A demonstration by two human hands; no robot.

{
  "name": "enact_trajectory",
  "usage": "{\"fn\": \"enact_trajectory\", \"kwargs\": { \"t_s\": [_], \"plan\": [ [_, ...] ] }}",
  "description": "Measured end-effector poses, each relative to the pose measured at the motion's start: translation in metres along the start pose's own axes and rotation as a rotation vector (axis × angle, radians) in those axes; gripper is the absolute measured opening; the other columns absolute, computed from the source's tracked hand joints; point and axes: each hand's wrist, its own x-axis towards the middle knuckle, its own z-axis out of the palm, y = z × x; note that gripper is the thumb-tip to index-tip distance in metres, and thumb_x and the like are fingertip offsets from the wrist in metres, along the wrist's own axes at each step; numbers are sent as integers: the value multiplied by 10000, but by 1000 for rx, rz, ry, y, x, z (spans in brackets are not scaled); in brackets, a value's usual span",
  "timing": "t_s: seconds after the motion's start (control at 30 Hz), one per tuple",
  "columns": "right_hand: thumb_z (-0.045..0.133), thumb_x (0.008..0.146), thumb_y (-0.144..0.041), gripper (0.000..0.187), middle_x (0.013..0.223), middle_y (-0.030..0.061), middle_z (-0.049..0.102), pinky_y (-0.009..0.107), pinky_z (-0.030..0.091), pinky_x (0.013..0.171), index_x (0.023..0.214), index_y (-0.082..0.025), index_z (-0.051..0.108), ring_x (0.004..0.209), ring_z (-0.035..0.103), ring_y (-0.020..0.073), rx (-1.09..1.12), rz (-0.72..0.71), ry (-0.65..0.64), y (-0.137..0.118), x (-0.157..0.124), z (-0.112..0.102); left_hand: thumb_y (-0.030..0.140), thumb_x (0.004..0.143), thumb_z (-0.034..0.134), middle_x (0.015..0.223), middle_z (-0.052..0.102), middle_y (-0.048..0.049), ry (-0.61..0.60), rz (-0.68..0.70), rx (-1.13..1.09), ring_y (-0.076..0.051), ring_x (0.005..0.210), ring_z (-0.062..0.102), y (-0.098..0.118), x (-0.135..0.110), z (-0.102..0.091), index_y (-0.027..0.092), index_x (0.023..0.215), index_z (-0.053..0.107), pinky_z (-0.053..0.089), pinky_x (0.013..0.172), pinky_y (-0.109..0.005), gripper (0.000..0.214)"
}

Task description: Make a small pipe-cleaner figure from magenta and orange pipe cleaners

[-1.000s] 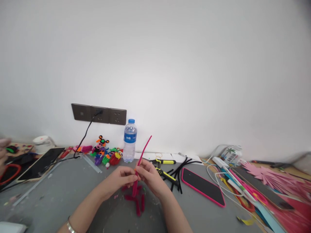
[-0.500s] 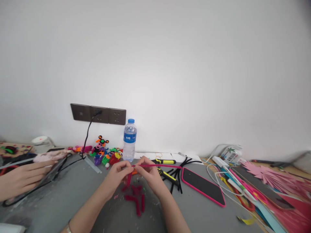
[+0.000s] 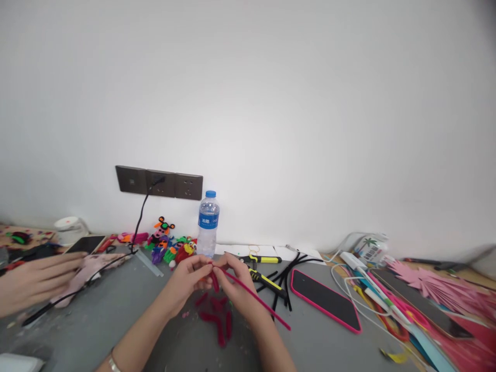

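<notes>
A dark pink pipe cleaner [image 3: 258, 298] is pinched between my two hands, held just above the grey table. My left hand [image 3: 192, 277] grips its near end, where a short bent piece hangs down. The fingertips of my right hand [image 3: 233, 279] close on it right beside the left ones, and the long free end slants down to the right across my right wrist. Below my hands lie several short pieces of pink pipe cleaner [image 3: 219, 323], some bent. Part of the held piece is hidden behind my fingers.
Another person's hand [image 3: 42, 279] rests at the left by a black cable [image 3: 96, 274]. Behind stand a water bottle [image 3: 208, 227] and colourful pipe-cleaner figures [image 3: 170, 248]. To the right are yellow-black pliers [image 3: 269, 281], black pipe cleaners [image 3: 289, 271], a pink-cased phone [image 3: 325, 299] and coloured paper [image 3: 437, 289].
The long free end of the pipe cleaner has swung from pointing level to the right to slanting downward. The other person's hand has shifted, with the pink cloth-like item near it.
</notes>
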Motion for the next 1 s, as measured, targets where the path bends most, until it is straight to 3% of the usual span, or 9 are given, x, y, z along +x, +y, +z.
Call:
{"fn": "enact_trajectory", "kwargs": {
  "t_s": [0.23,0.37,0.5,0.63,0.8,1.0],
  "plan": [
    [583,861,-284,132,698,2,618,261,444,627,805,-196,665,633,559,145,146,114,-10,-5,0,-2,325,708,781,681,665,12,-46,-19,-80,-97,634,632,2,0,-4,157,762,630,506,612,-181,232],
    [587,858,-377,191,750,16,611,247,451,533,869,-198,654,612,557,141,367,217,-22,-3,-1,3,311,722,775,647,655,21,-50,8,-131,-84,614,615,2,0,-3,155,731,606,520,621,-178,230],
    [680,784,-394,235,764,3,590,230,445,523,918,-212,616,643,563,140,516,255,-13,-1,1,7,290,700,794,627,643,31,-15,10,-201,-73,592,604,5,1,-2,157,709,594,529,623,-172,241],
    [701,762,-401,259,675,-32,550,212,395,480,884,-204,585,525,478,95,518,296,-29,4,2,7,277,677,810,638,652,29,32,18,-221,-88,646,635,7,0,-3,162,737,612,534,661,-171,237],
    [664,781,-441,288,538,-64,481,206,317,453,748,-172,569,441,390,69,437,347,-37,7,3,3,297,682,797,687,652,17,48,36,-116,-135,743,662,6,0,-5,170,781,616,533,695,-208,243],
    [680,763,-421,283,491,-75,465,206,254,446,721,-168,560,420,347,60,495,434,-7,12,3,-1,295,679,783,765,646,13,-4,142,150,-143,741,624,7,3,-11,173,854,626,509,696,-241,264]
  ]
}}
